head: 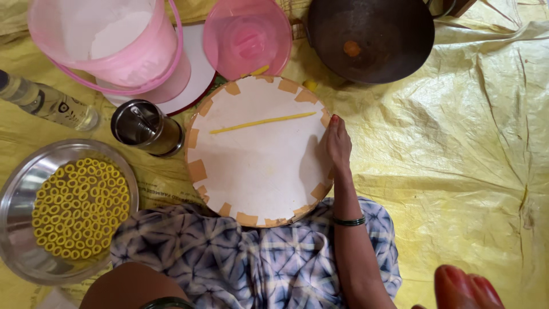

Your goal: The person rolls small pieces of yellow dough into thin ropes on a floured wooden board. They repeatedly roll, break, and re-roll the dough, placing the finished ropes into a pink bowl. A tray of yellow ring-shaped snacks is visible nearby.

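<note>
A round white board with tan tape pieces around its rim lies on my lap and the yellow sheet. A thin yellow dough strip stretches across its upper part. My right hand lies flat on the board's right edge, fingers pointing away from me and holding nothing; the strip's right end is just left of my fingertips. A dark bangle circles that wrist. Of my left arm only a part with a bangle shows at the bottom edge, and the hand is out of frame.
A steel plate with several small yellow dough rings sits at left. Behind the board stand a steel cup, a clear bottle, a pink bucket of flour, a pink lid and a dark pan. Reddish toes show bottom right.
</note>
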